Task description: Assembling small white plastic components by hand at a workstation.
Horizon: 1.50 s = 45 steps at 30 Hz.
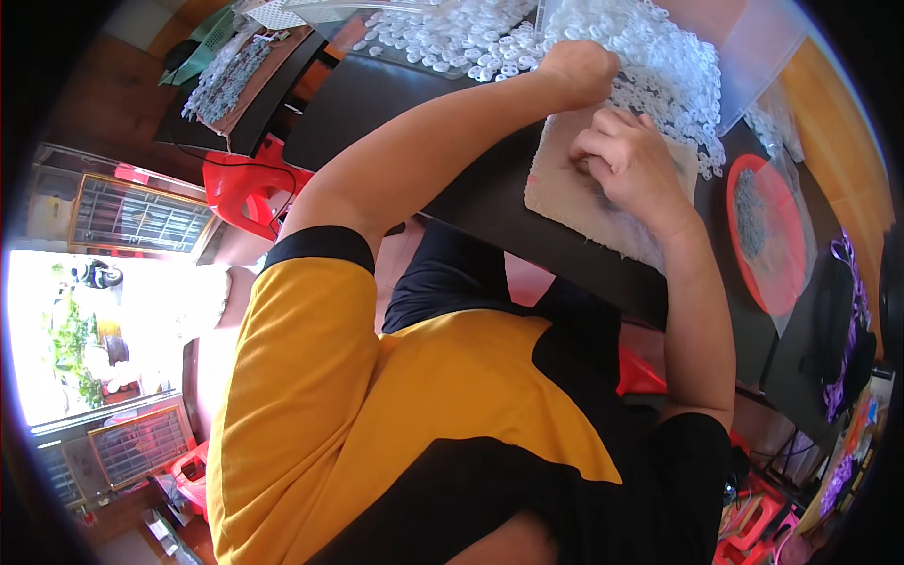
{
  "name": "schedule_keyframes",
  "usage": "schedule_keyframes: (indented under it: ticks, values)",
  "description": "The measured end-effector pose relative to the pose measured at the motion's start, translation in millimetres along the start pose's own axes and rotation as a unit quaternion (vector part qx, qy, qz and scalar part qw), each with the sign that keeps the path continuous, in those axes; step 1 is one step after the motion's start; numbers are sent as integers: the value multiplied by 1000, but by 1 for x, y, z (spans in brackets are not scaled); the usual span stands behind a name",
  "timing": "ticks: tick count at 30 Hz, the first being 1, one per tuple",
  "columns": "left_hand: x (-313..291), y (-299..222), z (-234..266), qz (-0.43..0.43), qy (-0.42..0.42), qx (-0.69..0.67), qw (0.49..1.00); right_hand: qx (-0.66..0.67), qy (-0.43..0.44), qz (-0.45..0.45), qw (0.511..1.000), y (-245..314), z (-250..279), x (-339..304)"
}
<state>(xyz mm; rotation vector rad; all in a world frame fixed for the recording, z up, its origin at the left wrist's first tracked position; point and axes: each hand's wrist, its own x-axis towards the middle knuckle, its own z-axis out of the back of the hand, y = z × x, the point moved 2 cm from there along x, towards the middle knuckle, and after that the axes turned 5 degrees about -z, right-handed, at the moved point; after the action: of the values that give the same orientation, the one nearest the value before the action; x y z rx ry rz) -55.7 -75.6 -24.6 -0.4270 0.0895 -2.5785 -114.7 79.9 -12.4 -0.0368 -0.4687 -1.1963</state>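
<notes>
My left hand (577, 73) is closed at the near edge of a heap of small white plastic pieces (650, 47). Its fingertips are turned away, so what they hold, if anything, is hidden. My right hand (629, 162) rests over a beige cloth (557, 184) with a frayed edge, which lies on the dark table (480, 184). The fingers of that hand are curled together in a pinch. Whatever is between them is too small or too hidden to name. Loose white pieces reach the cloth's far edge, close to both hands.
A red round basin (733, 202) with small grey pieces stands to the right, partly under clear plastic. Clear plastic walls (767, 61) rise by the heap. Grey strands (226, 83) lie at the far left, above a red stool (247, 184). Purple cord (841, 325) hangs at the right.
</notes>
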Motion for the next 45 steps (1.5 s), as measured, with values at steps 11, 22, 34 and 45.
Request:
schedule_keyframes:
  ticks: [11, 22, 34, 45]
  values:
    - [-13, 13, 9, -78, -162, -59, 982, 60, -57, 53, 995, 14, -4, 2]
    - [-69, -13, 30, 84, -51, -425, 900, 299, -113, -152, 935, -18, 24, -1]
    - [-75, -21, 49, 42, 54, -578, 813, 284, -131, -122, 942, -14, 30, 1]
    - [-80, -14, 32, 122, -17, -668, 734, 204, -184, -131, 953, -12, 18, 3]
